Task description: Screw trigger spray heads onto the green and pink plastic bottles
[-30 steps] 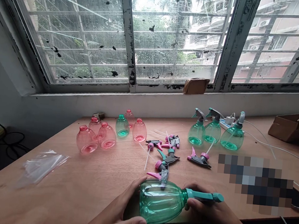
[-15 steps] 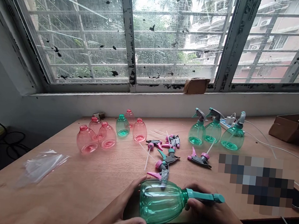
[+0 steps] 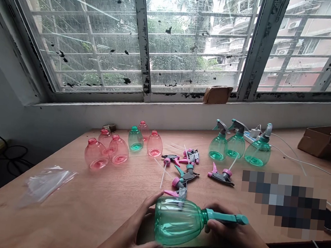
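A clear green spray bottle (image 3: 178, 222) lies on its side between my hands, low over the front edge of the table. My left hand (image 3: 140, 230) grips its base, thumb below and fingers above. At the neck, my right hand (image 3: 228, 227) is closed around the turquoise-and-grey trigger sprayer (image 3: 226, 217), which sits on the bottle. Part of my right fingers is hidden behind the sprayer. Just beyond the bottle lie loose pink-and-grey trigger sprayers (image 3: 221, 177), several in all, and one turquoise-and-grey trigger sprayer (image 3: 188, 173), some with thin tubes showing.
Several pink bottles (image 3: 118, 150) and a green bottle (image 3: 136, 140) without sprayers stand at the back left. Three green bottles with sprayers (image 3: 235, 144) stand at the back right. Plastic bags (image 3: 50, 183) lie left; a cardboard box (image 3: 322, 141) and cables are at right.
The green bottle has turned slightly about its length, and my left fingers have shifted a little on its base. My right hand keeps nearly the same place at the sprayer.
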A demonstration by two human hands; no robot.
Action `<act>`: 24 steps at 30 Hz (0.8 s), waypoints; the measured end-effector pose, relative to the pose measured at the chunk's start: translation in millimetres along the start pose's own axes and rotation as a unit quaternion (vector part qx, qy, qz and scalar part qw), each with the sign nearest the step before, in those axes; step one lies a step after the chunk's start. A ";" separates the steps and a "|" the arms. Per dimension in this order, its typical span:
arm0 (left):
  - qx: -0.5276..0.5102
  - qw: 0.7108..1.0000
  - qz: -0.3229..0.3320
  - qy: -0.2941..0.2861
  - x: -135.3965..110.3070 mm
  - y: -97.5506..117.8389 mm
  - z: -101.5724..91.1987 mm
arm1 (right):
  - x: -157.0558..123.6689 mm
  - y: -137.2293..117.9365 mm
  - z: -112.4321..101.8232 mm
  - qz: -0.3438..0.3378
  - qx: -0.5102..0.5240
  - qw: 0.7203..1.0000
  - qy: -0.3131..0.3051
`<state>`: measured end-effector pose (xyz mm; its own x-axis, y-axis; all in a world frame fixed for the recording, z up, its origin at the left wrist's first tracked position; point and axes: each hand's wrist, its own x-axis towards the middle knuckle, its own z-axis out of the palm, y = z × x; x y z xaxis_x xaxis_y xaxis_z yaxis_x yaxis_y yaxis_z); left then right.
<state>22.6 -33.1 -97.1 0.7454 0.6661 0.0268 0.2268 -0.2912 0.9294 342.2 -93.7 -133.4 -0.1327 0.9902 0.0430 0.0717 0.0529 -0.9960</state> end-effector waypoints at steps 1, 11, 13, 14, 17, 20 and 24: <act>0.002 1.000 0.001 0.001 0.4 -0.6 0.3 | -0.1 0.1 -0.3 -0.001 0.002 1.000 -0.002; 0.041 0.999 0.025 -0.023 -1.5 -5.3 -1.7 | 1.1 1.8 -6.1 -0.029 -0.066 0.997 -0.021; 0.030 0.999 0.026 -0.019 -2.3 -6.2 -2.1 | 1.2 1.9 -6.0 -0.040 -0.090 0.995 -0.015; 0.027 0.999 0.025 -0.016 -2.5 -6.7 -2.2 | 1.2 1.9 -5.8 -0.045 -0.100 0.994 -0.013; 0.026 0.999 0.018 -0.011 -2.3 -7.6 -2.1 | 1.0 2.0 -5.0 -0.048 -0.108 0.993 -0.009; 0.017 1.000 0.018 -0.011 -0.6 -5.8 -1.5 | 0.6 2.7 -5.7 -0.039 -0.100 0.994 -0.011; 0.051 0.999 0.009 -0.009 2.6 -3.0 0.3 | 0.8 3.2 -7.8 -0.022 -0.087 0.996 -0.014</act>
<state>24.1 -30.6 -99.9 0.7607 0.6481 0.0356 0.2749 -0.3714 0.8869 350.1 -91.8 -136.0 -0.1660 0.9827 0.0826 0.2346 0.1208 -0.9646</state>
